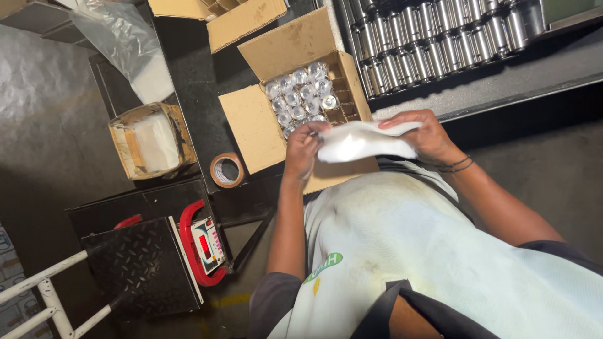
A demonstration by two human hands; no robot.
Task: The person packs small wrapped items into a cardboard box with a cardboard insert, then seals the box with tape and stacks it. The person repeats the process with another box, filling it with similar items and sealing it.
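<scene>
The open cardboard box is being crowded by wrapped cylinders, free cells being left at its right.

Both arms reach forward, elbows bent. The left hand pinches with curled fingers. The right hand grips from above.

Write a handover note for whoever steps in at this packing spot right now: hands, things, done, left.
Left hand: grip closed on one end of the white plastic bag, held above the open carton.
Right hand: fingers pinch the bag's other end.
Carton: divider cells on one side filled with wrapped metal parts; cells on the other side empty.
More bare metal cylinders stand in rows on the bench beyond.
Tape roll lies beside the carton; weighing scale nearby.
Left: empty cells, carton unsealed.
</scene>
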